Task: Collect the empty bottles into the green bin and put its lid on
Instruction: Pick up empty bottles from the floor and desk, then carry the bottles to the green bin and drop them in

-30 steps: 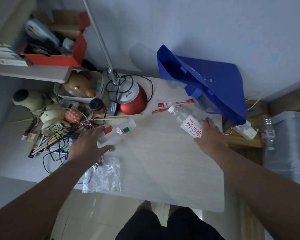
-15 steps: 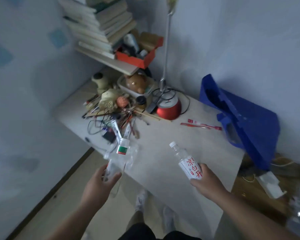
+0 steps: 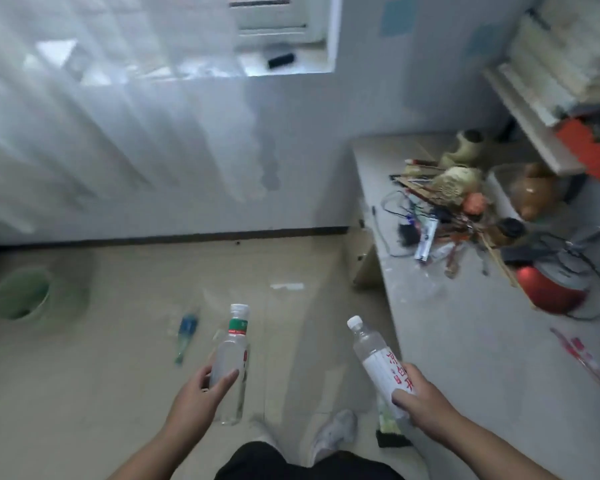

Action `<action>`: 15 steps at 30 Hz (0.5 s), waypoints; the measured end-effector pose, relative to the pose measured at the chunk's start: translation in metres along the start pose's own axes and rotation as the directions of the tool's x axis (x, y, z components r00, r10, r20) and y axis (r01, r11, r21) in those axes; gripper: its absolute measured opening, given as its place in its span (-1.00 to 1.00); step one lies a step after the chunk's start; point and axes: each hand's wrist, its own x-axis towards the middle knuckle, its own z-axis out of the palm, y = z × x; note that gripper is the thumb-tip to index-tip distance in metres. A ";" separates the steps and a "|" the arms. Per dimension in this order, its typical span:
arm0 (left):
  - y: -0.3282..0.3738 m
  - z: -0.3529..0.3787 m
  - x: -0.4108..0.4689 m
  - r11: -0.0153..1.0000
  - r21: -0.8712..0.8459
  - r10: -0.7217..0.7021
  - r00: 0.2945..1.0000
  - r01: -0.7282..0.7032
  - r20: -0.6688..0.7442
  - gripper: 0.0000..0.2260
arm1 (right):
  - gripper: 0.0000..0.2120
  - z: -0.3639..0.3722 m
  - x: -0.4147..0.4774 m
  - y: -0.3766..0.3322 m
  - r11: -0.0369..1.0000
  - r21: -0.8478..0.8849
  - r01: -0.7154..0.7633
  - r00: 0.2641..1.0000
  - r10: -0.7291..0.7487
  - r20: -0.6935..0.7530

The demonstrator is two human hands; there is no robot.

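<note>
Green-labelled bottle gripped in left hand, red-lettered bottle in right hand; blue-labelled bottle on floor towards green bin, mid-left.

The tiled floor carries an open green bin at the far left. Well apart from it, a blue-labelled bottle lies on its side. On the pale surface at the right are tangled cables, a red lamp base and red pens.
</note>
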 end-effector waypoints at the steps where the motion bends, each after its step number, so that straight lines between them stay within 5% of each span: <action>1: -0.019 -0.013 -0.005 0.998 -0.041 -0.040 0.998 0.038 -0.038 -0.65 | -0.40 0.010 0.005 -0.015 0.998 -0.051 0.021 0.999 -0.020 0.039; 5: -0.098 -0.060 -0.027 0.956 -0.229 -0.213 0.970 0.182 -0.116 -0.68 | -0.42 0.051 0.020 -0.078 0.971 -0.224 0.089 0.989 -0.060 0.134; 15: -0.221 -0.124 -0.075 0.663 -0.597 -0.564 0.826 0.451 -0.002 -0.56 | -0.47 0.168 0.037 -0.193 0.884 -0.407 0.232 0.938 -0.092 0.335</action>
